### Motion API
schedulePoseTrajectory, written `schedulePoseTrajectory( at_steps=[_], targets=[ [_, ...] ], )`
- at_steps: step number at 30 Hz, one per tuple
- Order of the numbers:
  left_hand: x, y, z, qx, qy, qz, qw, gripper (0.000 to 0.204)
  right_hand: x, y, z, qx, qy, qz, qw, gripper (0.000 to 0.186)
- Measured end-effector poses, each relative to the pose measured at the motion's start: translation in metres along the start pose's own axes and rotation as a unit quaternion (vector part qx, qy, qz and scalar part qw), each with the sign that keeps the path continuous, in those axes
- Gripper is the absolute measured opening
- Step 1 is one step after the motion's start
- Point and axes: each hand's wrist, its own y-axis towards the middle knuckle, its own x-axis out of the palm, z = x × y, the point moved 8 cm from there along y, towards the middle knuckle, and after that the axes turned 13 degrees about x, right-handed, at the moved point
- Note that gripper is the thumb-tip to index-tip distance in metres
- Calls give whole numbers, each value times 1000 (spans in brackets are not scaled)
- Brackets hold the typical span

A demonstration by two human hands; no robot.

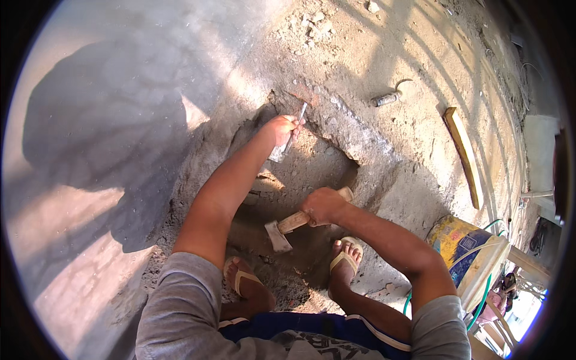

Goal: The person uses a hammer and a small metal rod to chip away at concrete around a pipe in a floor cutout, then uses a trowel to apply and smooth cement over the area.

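We saw the left hand (283, 129) near the pit's far edge, its fingers closed around a slim metal rod (304, 111). The rod's long axis ran slantwise, its far end leaning right towards the pit's broken far edge and its near end pointing back and left; we could not tell whether the far end touched the rubble. Our right hand (324, 207) gripped a hatchet (291, 223) by its wooden handle, fingers wrapped tight, above the near part of the pit (315, 165). The handle slanted, its butt to the far right, its metal head to the near left, beyond our sandalled feet (347, 262). Past the pit's right edge, on the dusty ground (414, 129), lay a wooden plank (463, 157), with a paint-smeared bucket (465, 252) nearer us.
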Motion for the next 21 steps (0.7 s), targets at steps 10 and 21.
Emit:
schedulePoseTrajectory(
  at_steps=[10, 21],
  targets=[
    [-5, -4, -3, 18, 19, 0, 1000, 20, -19, 1, -5, 19, 36, 57, 998, 28],
    [8, 3, 6, 19, -62, 8, 998, 23, -18, 5, 16, 43, -39, 35, 998, 19]
  ],
)
